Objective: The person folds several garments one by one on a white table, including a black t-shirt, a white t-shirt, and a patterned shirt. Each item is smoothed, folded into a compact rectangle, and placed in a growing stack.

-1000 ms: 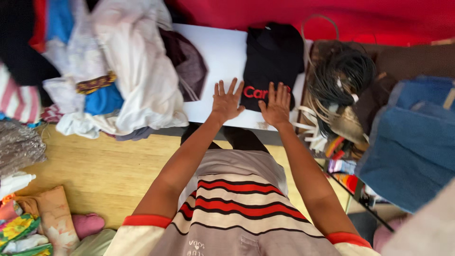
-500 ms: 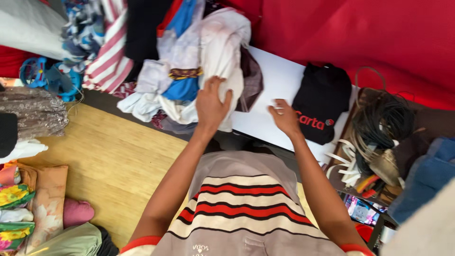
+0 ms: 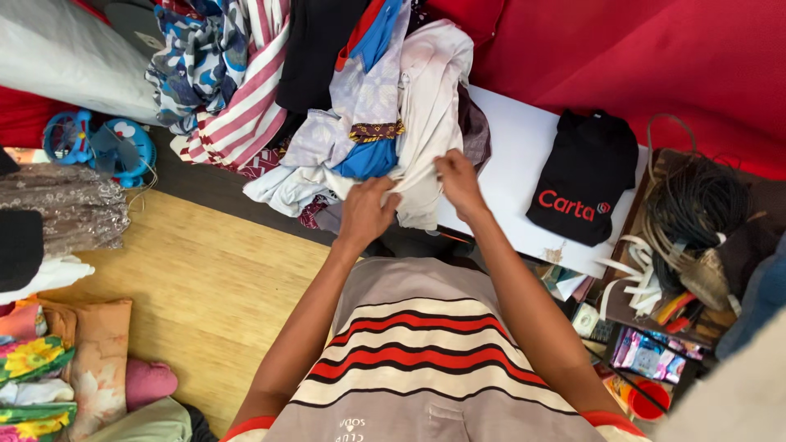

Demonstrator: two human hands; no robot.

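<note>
Both hands are closed on the same cream garment. The left hand bunches its lower edge in curled fingers; the right hand, just beside it, pinches the cloth a little higher. The garment lies at the near edge of a heap of mixed clothes beyond the left hand. Right of the right hand runs a white tabletop bearing a folded black shirt. Farther right sits a coil of dark cords. Below left is wooden floor; behind, red fabric.
</note>
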